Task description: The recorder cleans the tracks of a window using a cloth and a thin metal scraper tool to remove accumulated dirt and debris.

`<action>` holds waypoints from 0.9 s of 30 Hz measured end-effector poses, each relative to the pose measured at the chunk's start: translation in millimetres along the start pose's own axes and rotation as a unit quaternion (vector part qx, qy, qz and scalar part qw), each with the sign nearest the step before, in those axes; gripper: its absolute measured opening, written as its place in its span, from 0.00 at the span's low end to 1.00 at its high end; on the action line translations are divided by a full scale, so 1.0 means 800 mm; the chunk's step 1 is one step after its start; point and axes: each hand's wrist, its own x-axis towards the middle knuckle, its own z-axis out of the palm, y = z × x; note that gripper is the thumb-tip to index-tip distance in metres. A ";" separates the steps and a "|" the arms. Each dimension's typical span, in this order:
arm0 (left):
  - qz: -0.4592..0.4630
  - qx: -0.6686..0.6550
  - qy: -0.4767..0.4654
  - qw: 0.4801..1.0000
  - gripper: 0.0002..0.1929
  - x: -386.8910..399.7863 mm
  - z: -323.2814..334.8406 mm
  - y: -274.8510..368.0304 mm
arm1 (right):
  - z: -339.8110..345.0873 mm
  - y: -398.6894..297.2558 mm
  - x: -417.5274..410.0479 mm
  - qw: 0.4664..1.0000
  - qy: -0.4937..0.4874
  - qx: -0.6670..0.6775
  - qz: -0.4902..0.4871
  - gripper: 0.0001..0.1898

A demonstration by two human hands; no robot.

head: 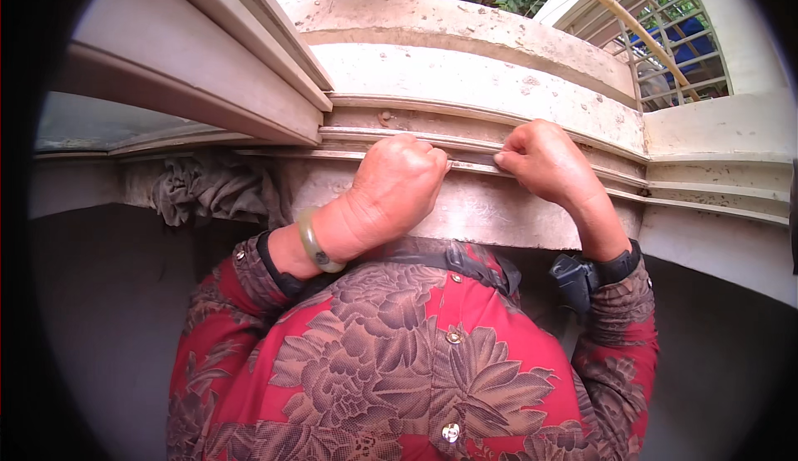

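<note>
Both hands are at the pale sliding-window track (576, 143) that crosses the sill. My left hand (399, 180), with a green bangle at its wrist, is curled into a fist over the inner rails; whether something small is inside it cannot be told. My right hand (539, 158) bends down at the same rails a little to the right, thumb and forefinger together near a dark strip in the groove. Whether the fingers pinch that strip is unclear. A small brownish bit of debris (385, 118) lies in the outer channel.
A window sash (206, 56) stands at the left end of the track. A crumpled grey cloth (218, 190) hangs over the sill's inner edge. Outside are a concrete ledge (474, 21), a metal grille (676, 56) with a bamboo pole (648, 40), and leaves.
</note>
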 end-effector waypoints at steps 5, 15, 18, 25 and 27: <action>-0.010 -0.007 0.003 1.000 0.04 -0.001 -0.001 -0.001 | 0.012 0.012 0.010 0.997 0.005 0.079 -0.024 0.11; 0.004 -0.016 0.006 1.000 0.03 0.016 -0.021 0.008 | -0.001 0.037 -0.002 0.945 -0.069 0.319 0.016 0.10; 0.024 -0.001 0.051 0.998 0.03 0.052 -0.039 0.008 | -0.038 0.037 0.003 0.953 -0.005 0.302 -0.033 0.11; -0.134 0.102 0.001 0.986 0.10 0.142 -0.014 -0.071 | -0.058 0.082 0.071 0.941 0.317 -0.116 0.007 0.10; -0.094 0.012 0.130 0.987 0.06 0.107 -0.004 -0.078 | -0.064 0.083 0.053 0.965 0.258 -0.046 -0.012 0.10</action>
